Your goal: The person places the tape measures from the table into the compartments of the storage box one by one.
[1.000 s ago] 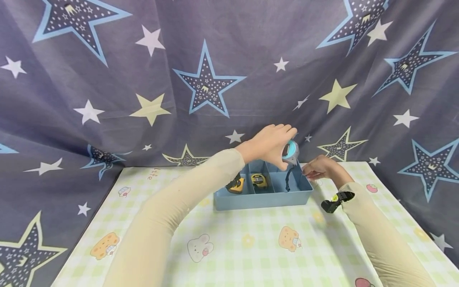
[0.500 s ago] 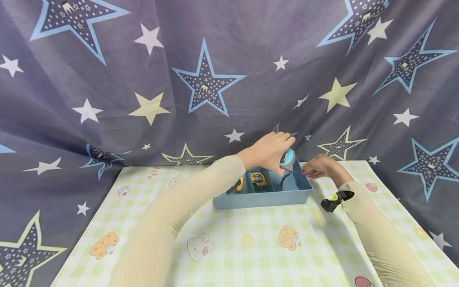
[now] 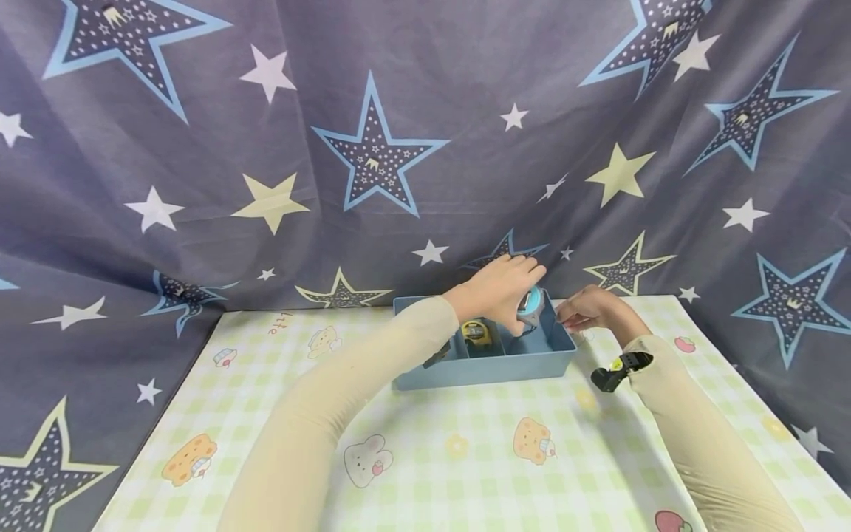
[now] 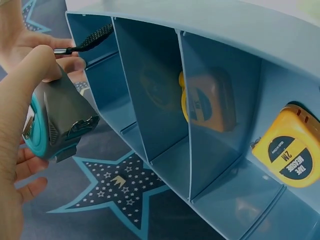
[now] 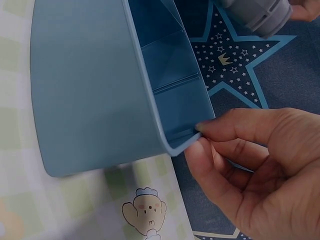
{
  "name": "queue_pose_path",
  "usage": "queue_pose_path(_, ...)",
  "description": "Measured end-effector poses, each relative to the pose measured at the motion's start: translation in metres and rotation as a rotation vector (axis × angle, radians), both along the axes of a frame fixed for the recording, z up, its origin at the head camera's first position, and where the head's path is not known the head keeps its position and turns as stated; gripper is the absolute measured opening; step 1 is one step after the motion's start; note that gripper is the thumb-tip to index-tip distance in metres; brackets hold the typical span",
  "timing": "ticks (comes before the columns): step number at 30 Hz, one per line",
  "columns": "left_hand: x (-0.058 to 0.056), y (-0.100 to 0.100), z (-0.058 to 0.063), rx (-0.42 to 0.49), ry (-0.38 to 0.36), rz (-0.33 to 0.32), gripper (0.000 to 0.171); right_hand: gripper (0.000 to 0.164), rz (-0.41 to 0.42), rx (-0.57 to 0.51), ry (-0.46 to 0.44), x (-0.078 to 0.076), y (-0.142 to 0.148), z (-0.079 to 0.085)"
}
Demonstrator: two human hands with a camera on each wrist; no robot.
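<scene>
My left hand grips a grey and teal tape measure just over the right compartment of a blue divided box. A black strap trails from the tape measure into that compartment. At the box's right end, my right hand pinches the rim between thumb and forefinger, seen close up in the right wrist view. The middle compartment has a yellow tape measure, partly behind a divider in the left wrist view. An orange 2M tape measure lies in the left compartment, hidden by the left arm in the head view.
The box stands at the back of a table with a green checked cloth. Close behind it hangs a dark star-patterned curtain. Each wrist wears a black strapped camera, such as the right wrist camera.
My left hand has lowered the grey and teal tape measure toward the right compartment, and more of its strap is down inside. My right hand keeps its pinch on the box rim.
</scene>
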State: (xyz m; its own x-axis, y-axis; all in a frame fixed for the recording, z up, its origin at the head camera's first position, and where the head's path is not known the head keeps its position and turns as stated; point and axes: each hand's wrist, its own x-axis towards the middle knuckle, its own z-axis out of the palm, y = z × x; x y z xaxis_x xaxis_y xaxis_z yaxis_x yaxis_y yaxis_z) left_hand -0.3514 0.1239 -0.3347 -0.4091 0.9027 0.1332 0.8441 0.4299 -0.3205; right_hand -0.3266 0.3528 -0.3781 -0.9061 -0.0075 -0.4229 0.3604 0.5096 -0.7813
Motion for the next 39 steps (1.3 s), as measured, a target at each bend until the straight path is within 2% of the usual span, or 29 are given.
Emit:
queue_pose_path(11, 0.001, 0.005, -0.009, -0.038, -0.013, 0.041, 0.103, 0.04, 0.005, -0.009, -0.003, -0.001, 0.001, 0.001)
queue_pose_path(19, -0.005, 0.01, -0.014, -0.077, -0.036, 0.086, 0.108, 0.037, -0.003, -0.014, 0.002, 0.0, 0.0, -0.001)
queue_pose_path(24, -0.009, 0.011, -0.014, -0.084, -0.028, 0.078, 0.107, 0.038, -0.008, -0.009, 0.0, 0.0, 0.0, -0.001)
queue_pose_path(32, -0.014, 0.017, -0.006, -0.042, -0.064, 0.044, 0.105, 0.042, -0.006, 0.009, -0.01, -0.001, -0.001, 0.002)
queue_pose_path(39, -0.016, 0.028, 0.007, -0.037, -0.143, 0.071, 0.108, 0.041, -0.008, 0.017, -0.01, -0.001, -0.001, 0.001)
